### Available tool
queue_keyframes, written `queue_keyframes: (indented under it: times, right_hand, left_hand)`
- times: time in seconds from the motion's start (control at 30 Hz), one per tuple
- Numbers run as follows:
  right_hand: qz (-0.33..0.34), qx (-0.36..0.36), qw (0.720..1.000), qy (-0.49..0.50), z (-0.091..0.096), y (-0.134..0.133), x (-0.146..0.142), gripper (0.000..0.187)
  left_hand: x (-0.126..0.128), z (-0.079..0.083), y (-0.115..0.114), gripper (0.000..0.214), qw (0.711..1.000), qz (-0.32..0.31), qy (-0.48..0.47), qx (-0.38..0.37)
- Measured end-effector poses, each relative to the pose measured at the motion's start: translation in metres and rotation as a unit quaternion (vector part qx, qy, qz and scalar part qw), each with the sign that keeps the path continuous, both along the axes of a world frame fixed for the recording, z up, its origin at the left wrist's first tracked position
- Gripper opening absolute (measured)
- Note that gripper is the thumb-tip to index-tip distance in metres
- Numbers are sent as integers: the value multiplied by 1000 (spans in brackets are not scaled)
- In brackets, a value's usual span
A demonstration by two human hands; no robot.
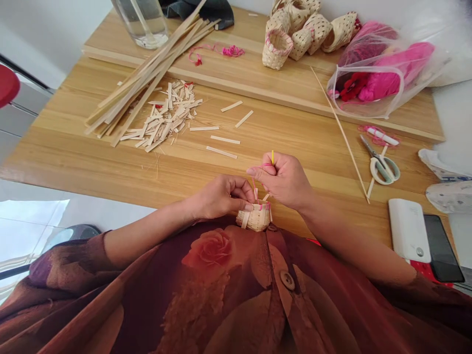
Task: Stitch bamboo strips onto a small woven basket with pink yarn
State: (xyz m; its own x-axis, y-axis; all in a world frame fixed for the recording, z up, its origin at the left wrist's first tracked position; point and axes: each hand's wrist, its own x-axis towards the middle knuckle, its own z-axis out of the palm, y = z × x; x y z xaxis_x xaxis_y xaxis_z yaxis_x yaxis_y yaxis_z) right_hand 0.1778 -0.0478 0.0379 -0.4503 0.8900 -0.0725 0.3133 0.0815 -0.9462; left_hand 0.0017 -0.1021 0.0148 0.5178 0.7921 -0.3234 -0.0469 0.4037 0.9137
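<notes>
A small woven bamboo basket (253, 217) sits at the table's near edge, against my chest. My left hand (221, 197) grips its rim from the left, with the thumb resting on top. My right hand (283, 180) is closed just above the basket, pinching a thin pink strip (254, 189) that runs down to the rim. A short yellow sliver (272, 157) pokes up from those fingers. Loose pale strips stick out at the basket's rim, and my fingers hide part of it.
On the wooden table (228, 169) lie a heap of cut bamboo strips (164, 118) and long bamboo strips (143, 81). Finished baskets (291, 37), a plastic bag of pink material (383, 73), scissors (381, 164), a long thin stick (342, 135), a phone (442, 248) and a glass jar (142, 22) stand around.
</notes>
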Motion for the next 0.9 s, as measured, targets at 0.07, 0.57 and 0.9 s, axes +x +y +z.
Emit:
queue_keyframes:
  times: [0.07,0.57,0.9]
  right_hand:
    - [35,101,994,-35,8,0,-7,47]
    - [203,465,859,-65,20,0,-12,32]
    - [351,478,767,-245,27,-46,0,20]
  left_hand:
    - [-1,-1,3,19,1000,-7,18,15]
    - [-1,8,0,8,991,61,64,102]
    - [-6,11,13,19,968,247,-39,26]
